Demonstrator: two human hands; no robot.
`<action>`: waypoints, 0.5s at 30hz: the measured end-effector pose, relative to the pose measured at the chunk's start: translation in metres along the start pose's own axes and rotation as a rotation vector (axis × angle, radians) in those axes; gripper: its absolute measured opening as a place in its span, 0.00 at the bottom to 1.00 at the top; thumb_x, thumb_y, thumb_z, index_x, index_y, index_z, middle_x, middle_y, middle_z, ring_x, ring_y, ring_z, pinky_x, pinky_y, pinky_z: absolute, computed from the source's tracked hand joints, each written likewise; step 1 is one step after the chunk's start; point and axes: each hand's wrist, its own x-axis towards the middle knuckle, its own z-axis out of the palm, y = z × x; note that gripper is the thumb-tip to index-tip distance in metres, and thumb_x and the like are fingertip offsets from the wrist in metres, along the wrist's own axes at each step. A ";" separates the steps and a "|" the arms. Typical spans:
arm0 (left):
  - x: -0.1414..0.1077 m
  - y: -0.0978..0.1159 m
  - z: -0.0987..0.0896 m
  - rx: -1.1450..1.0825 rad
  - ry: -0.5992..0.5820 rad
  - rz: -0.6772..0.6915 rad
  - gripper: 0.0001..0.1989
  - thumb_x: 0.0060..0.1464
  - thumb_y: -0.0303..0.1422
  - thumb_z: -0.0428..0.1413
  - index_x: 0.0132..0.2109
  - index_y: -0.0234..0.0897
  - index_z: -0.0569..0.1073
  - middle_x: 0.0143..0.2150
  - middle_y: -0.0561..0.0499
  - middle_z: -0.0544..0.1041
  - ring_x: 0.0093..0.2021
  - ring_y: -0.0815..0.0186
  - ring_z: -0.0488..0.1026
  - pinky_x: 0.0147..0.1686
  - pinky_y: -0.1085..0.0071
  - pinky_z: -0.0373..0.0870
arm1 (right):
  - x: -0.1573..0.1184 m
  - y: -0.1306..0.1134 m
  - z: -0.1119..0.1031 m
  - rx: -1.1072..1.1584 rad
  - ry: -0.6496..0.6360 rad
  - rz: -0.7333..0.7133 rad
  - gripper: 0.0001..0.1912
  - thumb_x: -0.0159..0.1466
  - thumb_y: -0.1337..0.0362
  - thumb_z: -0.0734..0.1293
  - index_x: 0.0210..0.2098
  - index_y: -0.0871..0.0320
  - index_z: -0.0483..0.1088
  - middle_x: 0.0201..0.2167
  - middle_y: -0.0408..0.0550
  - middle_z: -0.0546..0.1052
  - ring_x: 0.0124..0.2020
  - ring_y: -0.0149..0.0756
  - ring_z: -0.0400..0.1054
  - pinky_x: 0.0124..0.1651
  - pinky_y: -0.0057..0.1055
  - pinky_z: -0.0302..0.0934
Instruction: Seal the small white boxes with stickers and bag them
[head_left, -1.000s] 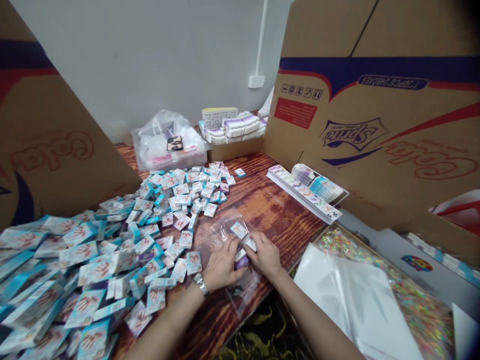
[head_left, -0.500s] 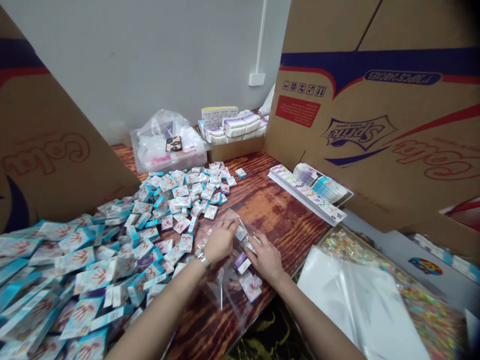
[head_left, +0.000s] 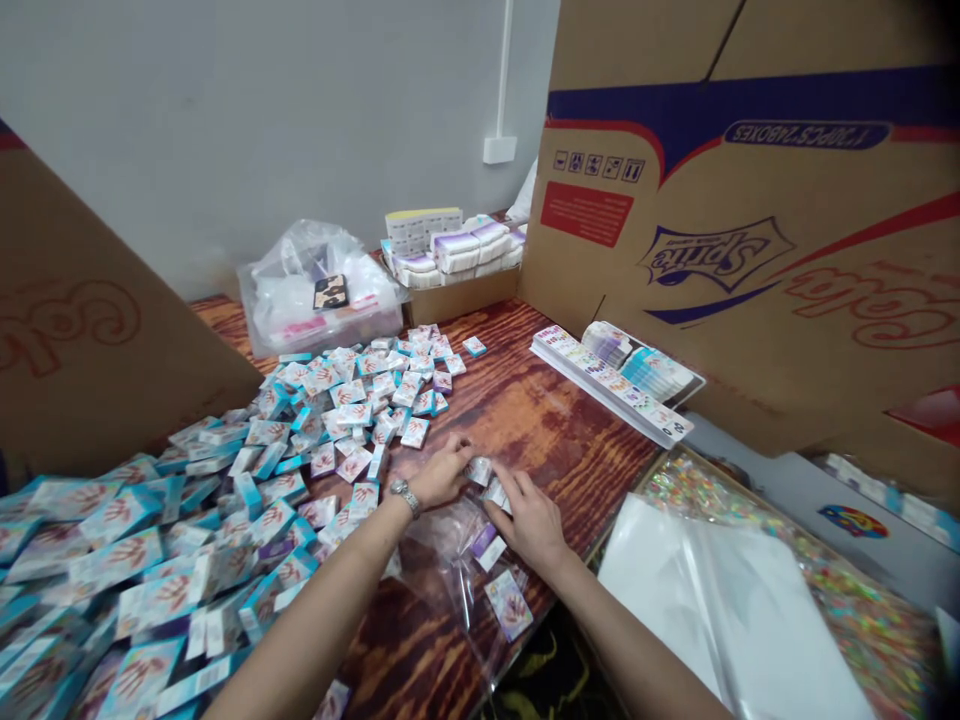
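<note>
We find the left hand point(head_left: 442, 473) half-curled, its fingers bent inward and their fingertips point(head_left: 466, 447) just beside a small white-and-turquoise carton point(head_left: 480, 471). A silver link wristwatch point(head_left: 404, 497) sits on the wrist. The right hand point(head_left: 529, 521) is partly open, fingers spread and angled downward — its fingertips point(head_left: 498, 482) lie at a second small white carton point(head_left: 495, 494). Neither hand is clenched; whether either grips a carton, we cannot tell. The left forearm point(head_left: 315, 610) and right forearm point(head_left: 637, 640) rise from the lower edge of the view and converge toward the cartons.

Both cartons lie at the upper end of a clear resealable plastic bag point(head_left: 442, 565), flat on a reddish-brown stained wooden table point(head_left: 540, 400). Through its film we note a purple-and-white carton point(head_left: 484, 541) and, near the lower end, a flat printed carton point(head_left: 508, 605). A loose heap of white-and-turquoise cartons point(head_left: 187, 540) lies to the left — its nearest pieces just beside the left forearm.
</note>
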 end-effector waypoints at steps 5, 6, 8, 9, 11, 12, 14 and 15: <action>-0.007 -0.001 0.005 -0.116 0.023 0.003 0.24 0.50 0.22 0.51 0.55 0.38 0.63 0.50 0.47 0.68 0.51 0.63 0.67 0.52 0.68 0.64 | 0.005 -0.001 -0.001 -0.006 -0.023 -0.013 0.29 0.63 0.57 0.62 0.62 0.55 0.55 0.49 0.53 0.71 0.43 0.42 0.71 0.39 0.34 0.67; -0.008 -0.001 0.007 -0.137 0.028 -0.001 0.23 0.50 0.22 0.51 0.55 0.38 0.64 0.50 0.47 0.69 0.51 0.63 0.67 0.52 0.67 0.63 | 0.006 -0.001 -0.001 -0.002 -0.025 -0.016 0.29 0.62 0.57 0.62 0.61 0.55 0.55 0.50 0.53 0.70 0.43 0.42 0.71 0.39 0.34 0.67; -0.011 0.000 0.010 -0.176 0.034 -0.010 0.21 0.51 0.23 0.51 0.53 0.38 0.64 0.49 0.48 0.71 0.50 0.62 0.68 0.52 0.67 0.64 | 0.007 0.000 0.000 0.003 -0.024 -0.012 0.28 0.62 0.57 0.63 0.60 0.54 0.56 0.50 0.53 0.69 0.42 0.42 0.71 0.39 0.34 0.67; -0.012 0.000 0.011 -0.192 0.035 -0.015 0.20 0.52 0.24 0.51 0.53 0.38 0.65 0.49 0.48 0.72 0.50 0.63 0.68 0.51 0.67 0.64 | 0.007 0.000 0.001 0.004 -0.021 -0.006 0.27 0.62 0.58 0.63 0.60 0.54 0.57 0.51 0.53 0.69 0.41 0.41 0.71 0.38 0.34 0.67; -0.014 0.001 0.012 -0.220 0.032 -0.020 0.18 0.52 0.24 0.51 0.51 0.37 0.65 0.47 0.49 0.73 0.47 0.63 0.70 0.49 0.68 0.66 | 0.007 0.000 0.002 0.010 -0.006 0.004 0.26 0.62 0.58 0.63 0.58 0.54 0.59 0.51 0.52 0.68 0.41 0.41 0.71 0.38 0.34 0.67; -0.015 0.002 0.012 -0.230 0.030 -0.019 0.17 0.52 0.24 0.50 0.50 0.37 0.66 0.46 0.49 0.73 0.46 0.64 0.70 0.48 0.69 0.66 | 0.007 0.000 0.003 0.019 0.005 0.004 0.25 0.62 0.58 0.63 0.58 0.54 0.59 0.51 0.52 0.68 0.41 0.41 0.71 0.38 0.34 0.67; -0.015 0.003 0.011 -0.244 0.028 -0.015 0.16 0.52 0.24 0.50 0.49 0.37 0.66 0.45 0.50 0.74 0.45 0.65 0.71 0.47 0.69 0.67 | 0.008 0.000 0.005 0.046 0.035 -0.007 0.25 0.62 0.57 0.64 0.57 0.54 0.60 0.52 0.52 0.68 0.43 0.41 0.70 0.40 0.33 0.66; -0.015 0.003 0.011 -0.246 0.027 -0.013 0.16 0.52 0.24 0.50 0.48 0.37 0.67 0.45 0.51 0.74 0.45 0.65 0.71 0.47 0.70 0.67 | 0.008 0.001 0.006 0.063 0.052 -0.013 0.24 0.62 0.56 0.64 0.56 0.54 0.60 0.51 0.52 0.69 0.44 0.40 0.70 0.41 0.33 0.66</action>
